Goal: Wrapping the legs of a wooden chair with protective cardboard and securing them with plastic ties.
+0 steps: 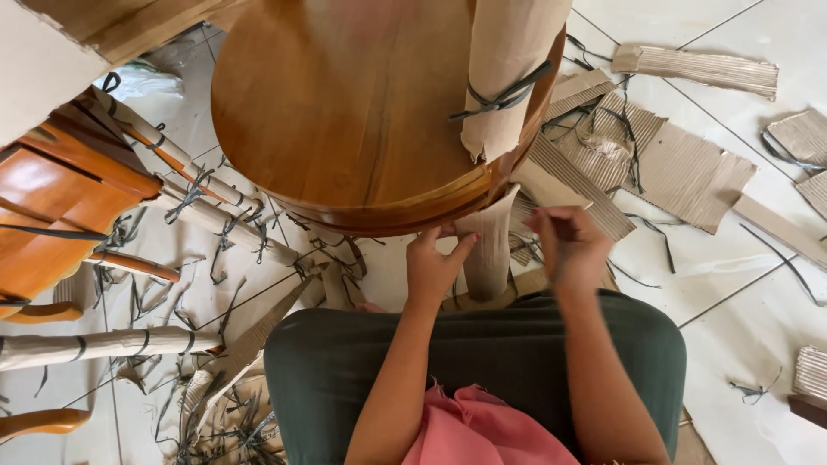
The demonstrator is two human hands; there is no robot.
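Stool (345, 112) stood upturned near lap, round wooden seat facing up. Left hand (433, 263) pinched edge of cardboard wrap (491, 250) on near leg, fingers closed on it. Right hand (568, 250) hovered just right of wrap, fingers curled; grip unclear through blur. Cardboard scraps (680, 168) littered floor (741, 284) far right.

Cardboard-wrapped leg (489, 250) standing upright below round wooden tabletop (345, 112), wrap torn open at top
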